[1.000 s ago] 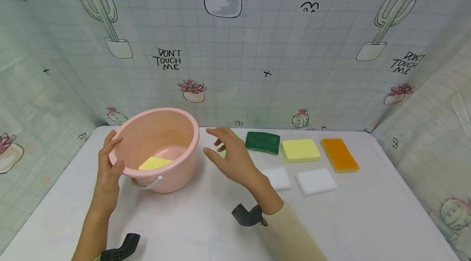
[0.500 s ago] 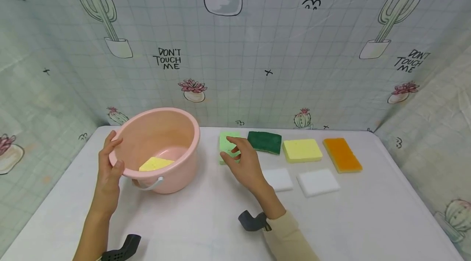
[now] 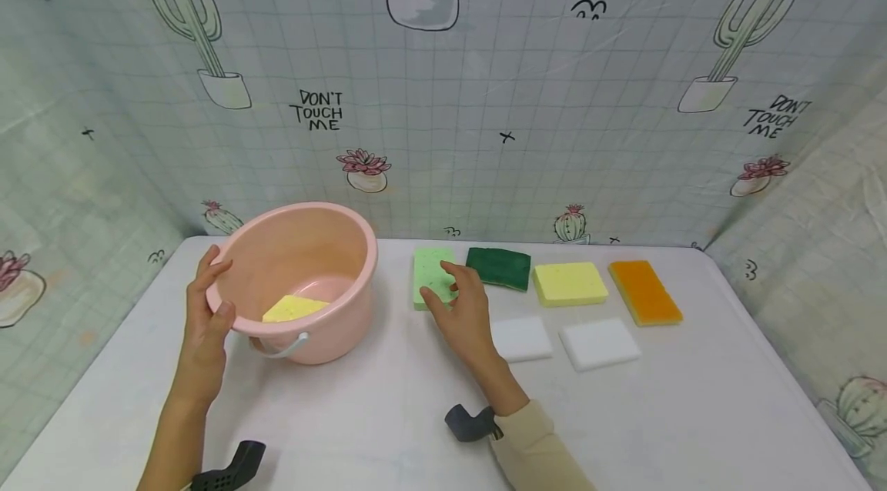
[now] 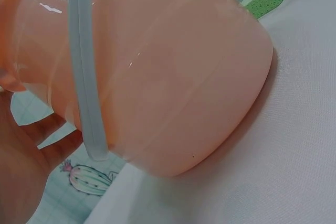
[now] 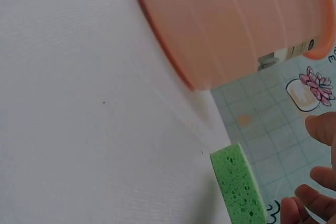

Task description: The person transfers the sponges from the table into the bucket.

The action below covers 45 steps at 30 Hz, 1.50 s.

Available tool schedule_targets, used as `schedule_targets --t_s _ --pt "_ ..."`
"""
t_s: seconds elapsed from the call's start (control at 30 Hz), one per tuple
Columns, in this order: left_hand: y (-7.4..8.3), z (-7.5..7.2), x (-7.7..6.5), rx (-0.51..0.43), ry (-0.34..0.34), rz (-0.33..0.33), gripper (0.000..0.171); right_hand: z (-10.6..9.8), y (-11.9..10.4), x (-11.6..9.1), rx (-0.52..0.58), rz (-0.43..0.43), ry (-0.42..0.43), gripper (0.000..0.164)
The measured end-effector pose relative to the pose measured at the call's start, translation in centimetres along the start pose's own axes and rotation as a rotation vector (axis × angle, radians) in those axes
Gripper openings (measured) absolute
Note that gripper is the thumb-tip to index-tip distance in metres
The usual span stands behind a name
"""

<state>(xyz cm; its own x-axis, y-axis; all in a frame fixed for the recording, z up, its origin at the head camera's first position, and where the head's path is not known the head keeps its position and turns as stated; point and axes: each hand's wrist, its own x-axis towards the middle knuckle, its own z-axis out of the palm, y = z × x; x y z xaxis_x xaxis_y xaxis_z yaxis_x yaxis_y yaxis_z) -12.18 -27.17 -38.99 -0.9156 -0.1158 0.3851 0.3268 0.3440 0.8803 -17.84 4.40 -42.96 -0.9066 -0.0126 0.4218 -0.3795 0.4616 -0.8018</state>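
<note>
My left hand [image 3: 205, 322] grips the left rim of a pink bucket [image 3: 346, 329], thumb on the near side and fingers round the outside. Inside the bucket lies a yellow sponge [image 3: 294, 308]. A white handle [image 4: 84, 66] hangs down the bucket's side in the left wrist view. My right hand [image 3: 466, 315] hovers by a light green sponge [image 3: 430, 266], fingers loosely bent with a gap between thumb and forefinger, holding nothing. In the right wrist view the green sponge [image 5: 237, 184] lies on the table, just beside the fingertips [image 5: 310, 195].
To the right lie a dark green scouring pad [image 3: 497, 268], a second yellow sponge [image 3: 570, 283] and an orange sponge [image 3: 644, 292]. Two white sponges [image 3: 521, 339] lie nearer on the white table [image 3: 388, 429]. A cactus-print cloth [image 3: 443, 106] hangs behind.
My right hand has moved right from beside the bucket to over the light green sponge, uncovering more of it, then drawn slightly nearer. The left hand and bucket stay put.
</note>
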Motion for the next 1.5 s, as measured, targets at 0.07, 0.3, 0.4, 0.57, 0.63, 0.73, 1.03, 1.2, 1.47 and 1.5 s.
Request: schedule_targets --t_s 0.07,0.3,0.4,0.57,0.63,0.73,1.03,1.2,1.47,1.5 --pt "0.0 -0.1 0.0 0.001 0.0 0.001 0.055 0.3 0.3 -0.1 0.004 0.007 0.011 0.051" --pt "0.0 -0.1 0.0 -0.006 0.003 -0.003 0.055 1.3 1.1 -0.5 -0.012 0.081 0.02 0.06" --pt "0.0 -0.1 -0.1 -0.017 0.005 -0.006 0.056 1.8 1.2 -0.7 -0.023 0.096 0.048 0.066" --pt "0.0 0.1 -0.1 -0.019 0.006 -0.022 0.056 2.6 1.0 -1.1 -0.027 0.108 0.062 0.078" --pt "0.0 0.1 -0.2 -0.016 0.005 -0.023 0.056 2.8 1.0 -1.2 -0.047 0.108 0.061 0.08" --pt "0.0 0.1 -0.2 -0.021 0.003 -0.017 0.056 2.9 1.0 -1.2 -0.071 0.105 0.071 0.08" --pt "0.1 0.0 -0.1 -0.048 0.006 -0.021 0.056 2.8 0.7 -0.9 -0.098 0.148 0.048 0.08" --pt "0.1 0.1 0.0 -0.039 0.006 -0.016 0.057 3.1 0.8 -0.9 -0.094 0.194 0.056 0.082" --pt "0.1 0.1 0.0 -0.013 0.002 -0.007 0.057 3.4 1.1 -1.1 -0.09 0.215 0.071 0.082" --pt "0.1 0.1 0.0 -0.008 0.003 -0.007 0.057 3.4 1.1 -1.1 -0.095 0.212 0.073 0.082"
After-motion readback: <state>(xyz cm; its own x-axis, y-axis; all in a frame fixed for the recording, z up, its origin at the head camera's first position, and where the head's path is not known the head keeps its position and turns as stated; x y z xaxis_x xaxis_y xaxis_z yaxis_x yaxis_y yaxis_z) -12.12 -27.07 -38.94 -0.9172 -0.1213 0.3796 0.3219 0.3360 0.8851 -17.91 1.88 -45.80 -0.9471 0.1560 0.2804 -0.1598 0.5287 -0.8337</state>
